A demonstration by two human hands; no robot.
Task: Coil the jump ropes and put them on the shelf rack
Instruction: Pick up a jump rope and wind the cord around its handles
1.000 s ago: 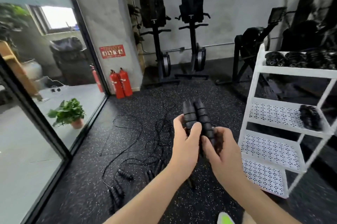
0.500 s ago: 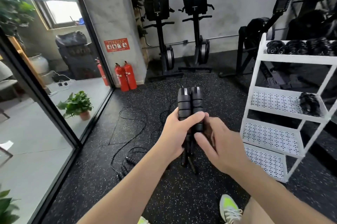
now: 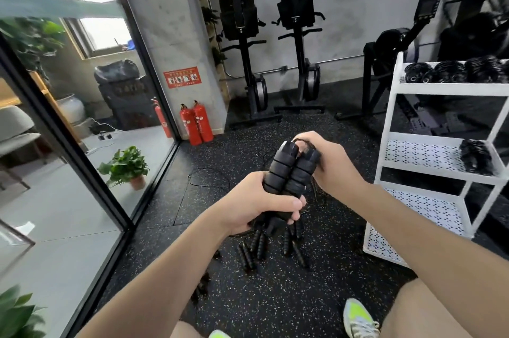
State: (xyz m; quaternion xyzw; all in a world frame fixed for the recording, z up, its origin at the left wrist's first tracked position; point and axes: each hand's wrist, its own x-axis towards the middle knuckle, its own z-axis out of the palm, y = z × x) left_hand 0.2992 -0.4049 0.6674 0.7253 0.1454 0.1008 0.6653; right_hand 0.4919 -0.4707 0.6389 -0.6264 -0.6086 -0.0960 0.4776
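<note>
Frame centre: left hand [image 3: 259, 201] grips paired jump-rope handles [image 3: 289, 169] | right hand [image 3: 327, 161], risen from beside left to handle tops, pinches cord [image 3: 303, 142] | coiling under way; shelf rack [image 3: 429, 169] right, awaiting bundle

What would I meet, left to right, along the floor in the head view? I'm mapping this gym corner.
Potted plant → fire extinguishers → jump rope handles in both hands → white shelf rack.

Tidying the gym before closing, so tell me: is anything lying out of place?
Yes: loose jump ropes lie tangled on the floor below the hands, uncoiled, unlike the coiled ropes already on the white shelf rack.
</note>
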